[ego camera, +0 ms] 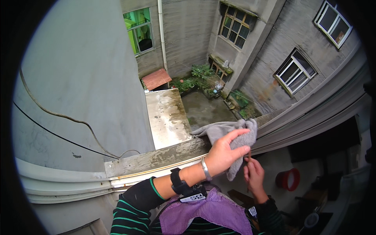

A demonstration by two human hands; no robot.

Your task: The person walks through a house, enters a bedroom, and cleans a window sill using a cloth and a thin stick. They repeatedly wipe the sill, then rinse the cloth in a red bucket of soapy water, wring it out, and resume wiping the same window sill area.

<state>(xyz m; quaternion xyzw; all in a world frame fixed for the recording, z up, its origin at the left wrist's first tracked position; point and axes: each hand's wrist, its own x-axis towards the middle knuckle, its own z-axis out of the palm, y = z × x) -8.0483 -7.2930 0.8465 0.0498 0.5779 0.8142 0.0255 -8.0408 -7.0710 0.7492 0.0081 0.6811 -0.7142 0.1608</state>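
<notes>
My left hand grips a grey fleecy cloth between thumb and fingers. Part of the cloth trails leftward over the outer concrete window ledge, and one corner hangs down beneath my palm. Lower and to the right, my right hand is closed around a thin brown stick. The stick's upper end reaches the cloth beside my left thumb; whether it is tucked into the cloth is hidden. Below both hands runs the white window frame track.
A sliding window sash frame borders the right. Beyond the ledge, the drop leads to a courtyard with plants and a lower roof slab. Cables hang along the left wall. Indoors, a red bucket stands on the floor.
</notes>
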